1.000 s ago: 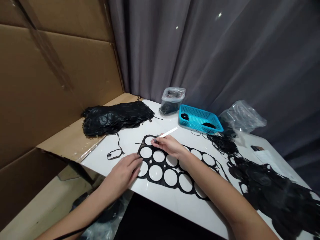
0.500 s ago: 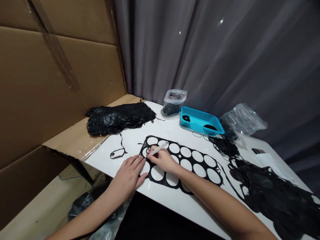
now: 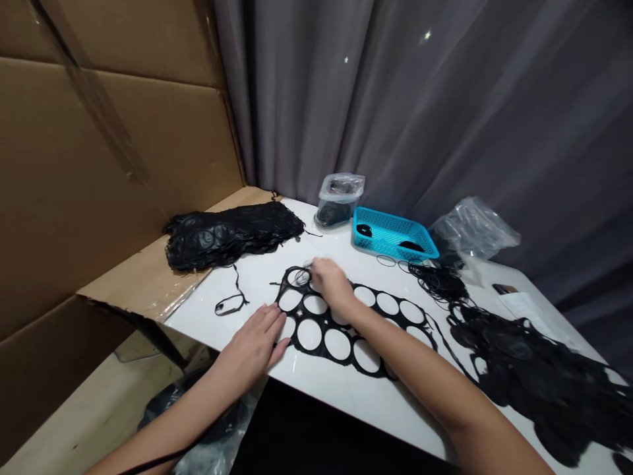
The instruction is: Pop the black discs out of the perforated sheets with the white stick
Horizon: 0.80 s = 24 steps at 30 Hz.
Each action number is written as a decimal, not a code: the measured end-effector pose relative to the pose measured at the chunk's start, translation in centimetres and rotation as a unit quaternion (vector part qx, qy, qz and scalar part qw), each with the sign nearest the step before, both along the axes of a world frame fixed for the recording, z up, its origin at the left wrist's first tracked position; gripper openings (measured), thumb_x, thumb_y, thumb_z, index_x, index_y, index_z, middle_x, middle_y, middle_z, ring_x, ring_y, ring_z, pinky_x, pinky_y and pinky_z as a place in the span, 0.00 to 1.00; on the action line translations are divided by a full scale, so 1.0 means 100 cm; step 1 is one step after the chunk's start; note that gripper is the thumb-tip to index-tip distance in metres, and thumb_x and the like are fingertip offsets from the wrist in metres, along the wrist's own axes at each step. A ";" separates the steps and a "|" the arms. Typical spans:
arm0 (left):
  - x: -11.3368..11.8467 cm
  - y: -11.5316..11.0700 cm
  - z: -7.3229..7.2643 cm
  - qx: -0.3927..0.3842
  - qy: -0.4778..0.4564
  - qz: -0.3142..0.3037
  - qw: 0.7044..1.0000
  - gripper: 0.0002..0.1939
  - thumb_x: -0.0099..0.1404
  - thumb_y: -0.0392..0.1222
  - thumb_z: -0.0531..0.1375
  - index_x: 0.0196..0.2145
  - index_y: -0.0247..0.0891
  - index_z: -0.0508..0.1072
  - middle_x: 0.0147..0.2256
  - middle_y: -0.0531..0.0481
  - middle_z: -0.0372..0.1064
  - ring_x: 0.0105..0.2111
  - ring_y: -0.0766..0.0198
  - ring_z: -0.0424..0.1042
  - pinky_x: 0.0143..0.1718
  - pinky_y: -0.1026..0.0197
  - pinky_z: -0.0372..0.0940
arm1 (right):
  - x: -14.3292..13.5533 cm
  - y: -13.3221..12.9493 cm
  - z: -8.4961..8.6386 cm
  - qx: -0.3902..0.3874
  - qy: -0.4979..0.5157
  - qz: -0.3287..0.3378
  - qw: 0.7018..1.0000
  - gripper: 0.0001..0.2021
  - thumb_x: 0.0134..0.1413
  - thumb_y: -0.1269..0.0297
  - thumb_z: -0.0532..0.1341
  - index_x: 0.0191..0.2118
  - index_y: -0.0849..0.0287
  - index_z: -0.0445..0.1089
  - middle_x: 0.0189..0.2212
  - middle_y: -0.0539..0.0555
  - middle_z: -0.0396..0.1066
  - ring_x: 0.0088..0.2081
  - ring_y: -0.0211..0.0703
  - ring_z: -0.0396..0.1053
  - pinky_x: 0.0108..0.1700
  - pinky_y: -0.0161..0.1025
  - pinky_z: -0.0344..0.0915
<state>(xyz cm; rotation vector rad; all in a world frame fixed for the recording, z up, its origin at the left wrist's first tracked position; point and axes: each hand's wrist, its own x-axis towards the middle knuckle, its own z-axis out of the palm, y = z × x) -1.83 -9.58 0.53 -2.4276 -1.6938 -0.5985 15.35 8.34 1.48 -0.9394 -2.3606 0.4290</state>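
Note:
A black rubber sheet (image 3: 330, 322) with rows of large round holes lies flat on the white table. My left hand (image 3: 260, 333) rests flat on its left edge, fingers stretched out. My right hand (image 3: 332, 284) is closed above the sheet's far left part, slightly blurred. Thin black rings (image 3: 302, 269) show at its fingertips, over a corner hole. The white pen-like tool from the earlier view is hidden now. To the left of the sheet lies a black loop-shaped scrap (image 3: 230, 304) with a thin tail.
A stack of black sheets (image 3: 232, 234) lies at the back left, beside a cardboard wall (image 3: 113, 145). Behind are a clear bag (image 3: 340, 198), a blue basket (image 3: 395, 249) with black rings, and another plastic bag (image 3: 477, 227). Tangled black scraps (image 3: 534, 376) cover the right side.
My right hand has moved away from me, from the second row of holes to the far left corner. The pen-like tool has gone out of sight. My left hand stays put.

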 end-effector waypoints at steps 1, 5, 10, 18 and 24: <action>-0.001 0.001 0.003 -0.002 -0.002 -0.002 1.000 0.15 0.73 0.44 0.52 0.52 0.34 0.70 0.52 0.37 0.70 0.55 0.48 0.70 0.59 0.43 0.63 | 0.007 0.017 0.005 -0.019 0.029 -0.062 0.997 0.07 0.58 0.73 0.53 0.30 0.55 0.60 0.28 0.52 0.65 0.32 0.45 0.61 0.37 0.39 0.57; 0.000 0.006 0.015 -0.022 -0.019 0.003 1.000 0.13 0.73 0.44 0.51 0.46 0.37 0.72 0.46 0.42 0.72 0.48 0.52 0.73 0.60 0.43 0.62 | 0.035 0.053 0.019 -0.106 0.115 -0.125 0.980 0.08 0.55 0.67 0.57 0.26 0.55 0.58 0.23 0.50 0.65 0.28 0.43 0.63 0.33 0.37 0.58; 0.022 0.016 0.010 0.030 -0.032 -0.018 0.999 0.17 0.74 0.43 0.51 0.55 0.34 0.68 0.55 0.37 0.68 0.56 0.48 0.68 0.59 0.42 0.63 | 0.040 0.014 0.012 -0.365 0.181 0.012 0.913 0.10 0.53 0.58 0.61 0.28 0.55 0.60 0.29 0.52 0.74 0.24 0.39 0.67 0.27 0.35 0.62; 0.041 0.016 -0.005 0.008 -0.009 -0.025 1.000 0.18 0.73 0.42 0.51 0.56 0.32 0.68 0.55 0.35 0.69 0.57 0.47 0.68 0.59 0.43 0.63 | 0.040 -0.045 0.005 -0.323 0.095 0.092 0.937 0.09 0.56 0.63 0.59 0.28 0.55 0.58 0.25 0.46 0.66 0.29 0.38 0.64 0.33 0.35 0.60; 0.041 0.016 -0.005 0.006 -0.009 -0.030 0.999 0.18 0.73 0.41 0.50 0.55 0.32 0.70 0.54 0.36 0.71 0.57 0.47 0.68 0.60 0.43 0.63 | 0.040 -0.055 0.006 -0.243 0.070 0.086 0.964 0.11 0.58 0.66 0.57 0.26 0.56 0.57 0.26 0.46 0.62 0.30 0.38 0.61 0.35 0.36 0.57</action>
